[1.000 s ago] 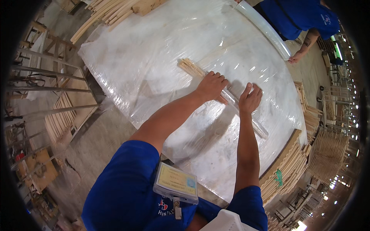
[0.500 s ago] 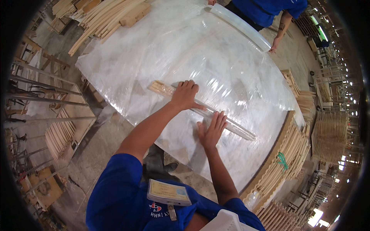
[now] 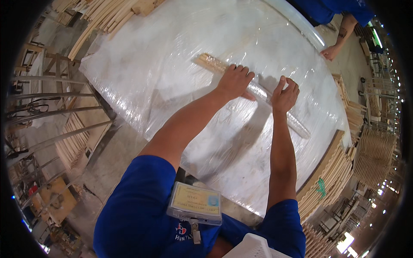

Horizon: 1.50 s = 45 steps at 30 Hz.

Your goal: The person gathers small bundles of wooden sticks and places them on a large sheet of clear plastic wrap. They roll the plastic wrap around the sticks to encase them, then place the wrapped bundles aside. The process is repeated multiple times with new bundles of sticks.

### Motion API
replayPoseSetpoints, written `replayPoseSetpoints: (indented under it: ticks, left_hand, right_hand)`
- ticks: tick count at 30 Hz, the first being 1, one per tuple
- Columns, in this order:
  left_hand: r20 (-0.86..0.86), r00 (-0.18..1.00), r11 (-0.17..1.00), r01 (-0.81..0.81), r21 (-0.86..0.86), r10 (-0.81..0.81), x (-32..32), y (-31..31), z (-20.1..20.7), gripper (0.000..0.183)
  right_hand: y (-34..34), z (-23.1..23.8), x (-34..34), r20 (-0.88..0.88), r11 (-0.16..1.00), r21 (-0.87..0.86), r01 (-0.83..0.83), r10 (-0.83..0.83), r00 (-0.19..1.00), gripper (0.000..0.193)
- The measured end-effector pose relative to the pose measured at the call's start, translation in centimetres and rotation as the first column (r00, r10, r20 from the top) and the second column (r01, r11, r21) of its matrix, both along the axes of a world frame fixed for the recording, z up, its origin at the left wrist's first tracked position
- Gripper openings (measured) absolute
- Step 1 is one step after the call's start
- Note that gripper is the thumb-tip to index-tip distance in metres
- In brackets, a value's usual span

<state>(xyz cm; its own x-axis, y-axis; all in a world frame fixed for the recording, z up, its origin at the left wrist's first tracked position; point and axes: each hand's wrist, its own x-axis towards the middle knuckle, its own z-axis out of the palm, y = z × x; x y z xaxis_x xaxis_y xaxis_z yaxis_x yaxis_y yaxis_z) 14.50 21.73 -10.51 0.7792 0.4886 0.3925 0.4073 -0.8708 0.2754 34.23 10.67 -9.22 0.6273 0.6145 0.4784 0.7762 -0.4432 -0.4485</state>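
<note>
A bundle of thin wooden sticks (image 3: 212, 62) in clear plastic film lies slantwise across a film-covered table (image 3: 167, 56). Its bare wood ends show at the far left, and shiny film covers the rest. My left hand (image 3: 236, 82) presses down over the bundle's middle, fingers bent over the far side and thumb along the near side. Farther right, my right hand (image 3: 285, 95) is at the bundle with its fingers curled and thumb apart. Nothing shows in its grasp, and its wrist hides part of the wrapped length.
A long roll of clear film (image 3: 301, 26) lies along the far edge, beside a co-worker's hand (image 3: 330, 52). Loose wooden strips (image 3: 101, 19) are piled at the far left. Stacked wooden pieces (image 3: 329, 182) with a green tie stand along the right edge. Metal racks (image 3: 51, 112) stand left.
The bundle has rolled away from me across the film, with my left hand on it. My right hand has gone from lying spread on the bundle to curled and partly raised.
</note>
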Motion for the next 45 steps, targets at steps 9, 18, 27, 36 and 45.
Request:
replayPoseSetpoints:
  ticks: [9,18,27,36,45]
  left_hand:
    - [-0.088,0.996,0.991,-0.009,-0.133,-0.003,-8.5,-8.1,-1.2,0.088]
    - [0.27,0.963,0.999,-0.009,0.034,-0.001,-5.9,-4.4,1.5,0.077]
    - [0.118,0.993,0.996,0.012,-0.085,-0.002,-1.2,-0.2,-0.4,0.076]
    - [-0.03,0.999,0.986,0.016,-0.166,-0.021,-3.1,-0.8,-0.6,0.086]
    - [0.098,0.993,0.998,-0.064,-0.007,0.064,-9.2,-4.4,0.1,0.071]
  right_hand:
    - [-13.7,-1.2,-11.6,0.084,0.959,-0.246,-0.143,0.168,0.982,0.046]
    - [-14.1,-2.5,-14.3,0.097,0.961,-0.254,-0.108,0.136,0.986,0.091]
    - [0.7,0.3,2.3,0.131,0.989,-0.071,0.132,-0.122,0.984,0.067]
    - [-13.0,-1.8,-4.5,0.179,0.989,-0.135,0.068,-0.043,0.983,0.035]
    - [-19.8,-1.4,-18.2,0.0,0.973,-0.218,-0.074,0.076,0.997,0.083]
